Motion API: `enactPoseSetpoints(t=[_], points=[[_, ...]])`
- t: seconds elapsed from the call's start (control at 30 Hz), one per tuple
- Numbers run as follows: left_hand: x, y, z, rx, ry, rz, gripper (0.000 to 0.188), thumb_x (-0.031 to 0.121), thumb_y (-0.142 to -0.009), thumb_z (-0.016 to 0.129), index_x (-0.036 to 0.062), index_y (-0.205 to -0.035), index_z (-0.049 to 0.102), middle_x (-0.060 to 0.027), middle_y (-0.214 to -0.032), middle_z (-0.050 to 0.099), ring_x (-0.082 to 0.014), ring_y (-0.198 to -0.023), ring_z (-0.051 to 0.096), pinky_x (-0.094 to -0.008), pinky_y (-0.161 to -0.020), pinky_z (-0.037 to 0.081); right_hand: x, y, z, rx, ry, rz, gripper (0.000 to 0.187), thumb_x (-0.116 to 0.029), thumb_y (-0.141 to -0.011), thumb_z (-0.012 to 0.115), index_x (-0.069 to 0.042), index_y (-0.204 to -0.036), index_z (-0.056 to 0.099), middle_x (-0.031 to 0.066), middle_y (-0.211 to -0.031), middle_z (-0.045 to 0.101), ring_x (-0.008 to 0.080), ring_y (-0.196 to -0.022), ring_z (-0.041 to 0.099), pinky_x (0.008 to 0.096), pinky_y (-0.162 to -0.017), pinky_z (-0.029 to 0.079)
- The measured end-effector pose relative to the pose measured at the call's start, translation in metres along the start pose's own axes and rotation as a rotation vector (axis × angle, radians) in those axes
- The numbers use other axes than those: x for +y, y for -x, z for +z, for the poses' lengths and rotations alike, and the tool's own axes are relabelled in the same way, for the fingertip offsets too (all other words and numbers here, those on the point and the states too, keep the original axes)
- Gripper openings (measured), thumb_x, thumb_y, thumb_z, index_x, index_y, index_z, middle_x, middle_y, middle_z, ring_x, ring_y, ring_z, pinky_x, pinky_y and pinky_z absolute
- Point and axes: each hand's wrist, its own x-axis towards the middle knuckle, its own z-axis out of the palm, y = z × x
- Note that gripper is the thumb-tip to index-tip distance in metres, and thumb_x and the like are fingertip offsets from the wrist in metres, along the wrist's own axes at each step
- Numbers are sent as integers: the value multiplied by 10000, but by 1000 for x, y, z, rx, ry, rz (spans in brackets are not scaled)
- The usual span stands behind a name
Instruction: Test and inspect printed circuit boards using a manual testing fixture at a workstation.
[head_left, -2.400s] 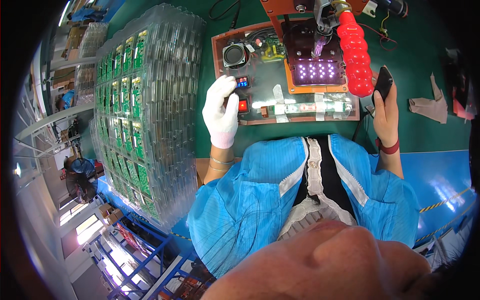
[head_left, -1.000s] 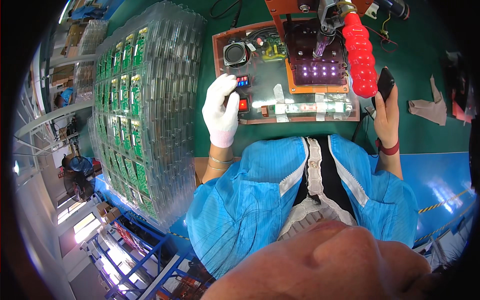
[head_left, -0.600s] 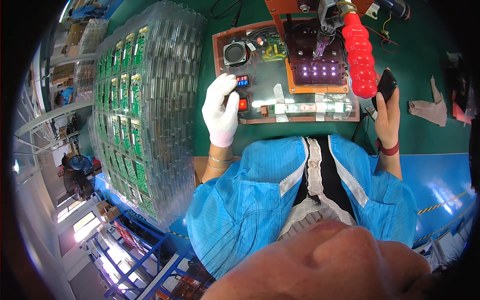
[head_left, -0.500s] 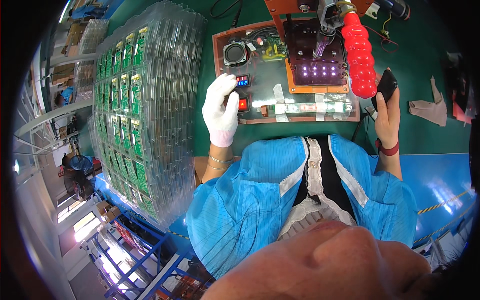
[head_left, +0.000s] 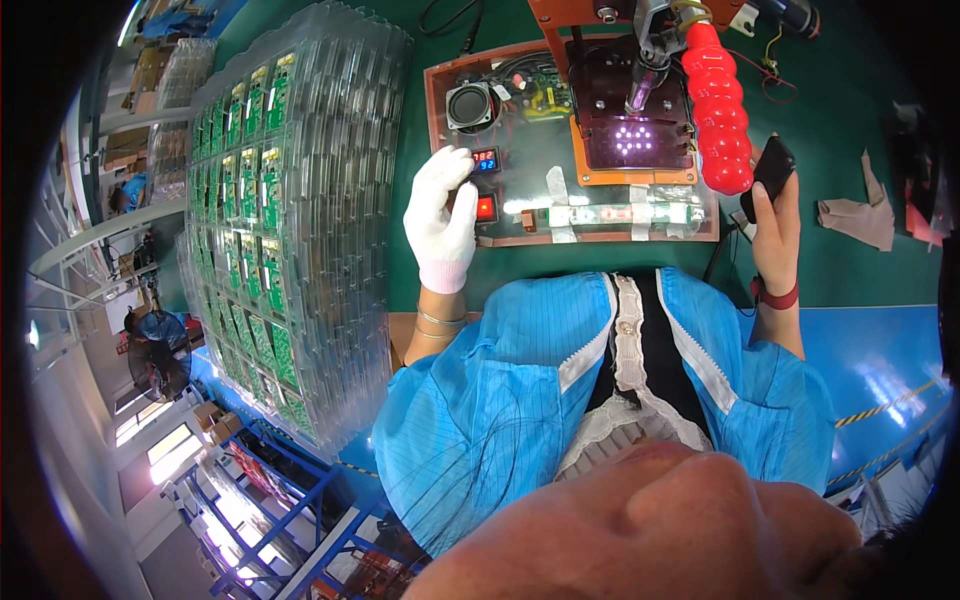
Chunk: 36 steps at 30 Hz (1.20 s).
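Note:
My left hand (head_left: 441, 220), in a white glove, is at the left edge of a flat orange-framed test fixture (head_left: 535, 238) with a clear cover. Its fingers are slightly bent, the thumb stands apart, and nothing shows between them. Beside the fingertips glows a small red and blue digit display (head_left: 485, 161); below it is a red-lit switch (head_left: 487, 208). My bare right hand (head_left: 775, 235) grips a black handheld device (head_left: 771, 175), its exact kind unclear, right of the fixture. A dark panel (head_left: 635, 110) on the fixture shows a cluster of whitish lights under a metal clamp (head_left: 648, 80).
A tall stack of clear plastic trays (head_left: 340, 200) with green circuit boards stands at left. The clamp's red ribbed handle (head_left: 716, 110) hangs close to my right hand. A round speaker (head_left: 469, 106) sits in the fixture. A beige cloth scrap (head_left: 862, 212) lies on the green mat at right.
The lights on the dark panel have changed from short rows into a rounded cluster. The digits on the small display differ. Both hands stay almost where they were.

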Motion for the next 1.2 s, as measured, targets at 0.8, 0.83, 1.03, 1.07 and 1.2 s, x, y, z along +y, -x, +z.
enactPoseSetpoints(t=[0.8, 0.83, 1.03, 1.07, 1.2], points=[[31, 9, 24, -268, -239, 433, 256, 12, -773, 716, 14, -1028, 737, -118, -1110, 718, -367, -1182, 632, -457, -1016, 489, -50, 24, 38, -529, 672, -667, 561, -180, -752, 832, -113, -1289, 684, 95, -1279, 696, 286, -960, 719, 382, -794, 575], [30, 8, 24, -286, -244, 436, 275, 37, -774, 721, 31, -1048, 736, -107, -1130, 715, -366, -1188, 622, -470, -1022, 484, -51, 24, 39, -524, 673, -666, 568, -183, -746, 833, -116, -1291, 684, 94, -1283, 695, 284, -963, 719, 382, -797, 575], [26, 7, 27, -296, -227, 460, 296, 49, -761, 741, 44, -1057, 731, -99, -1143, 717, -369, -1176, 624, -490, -1012, 490, -59, 26, 40, -547, 778, -651, 629, -214, -718, 834, -133, -1320, 669, 85, -1298, 684, 268, -945, 715, 384, -798, 576], [27, 7, 28, -285, -220, 472, 296, 46, -758, 744, 43, -1054, 729, -99, -1141, 718, -369, -1171, 627, -491, -1006, 493, -60, 27, 40, -553, 808, -663, 662, -221, -707, 832, -144, -1340, 656, 79, -1308, 676, 261, -926, 713, 385, -796, 576], [30, 6, 30, -286, -201, 495, 269, -2, -749, 725, 9, -1017, 735, -135, -1116, 725, -387, -1173, 634, -476, -1018, 507, -59, 27, 41, -535, 801, -673, 703, -229, -686, 831, -154, -1360, 644, 76, -1324, 662, 251, -919, 714, 385, -802, 579]])
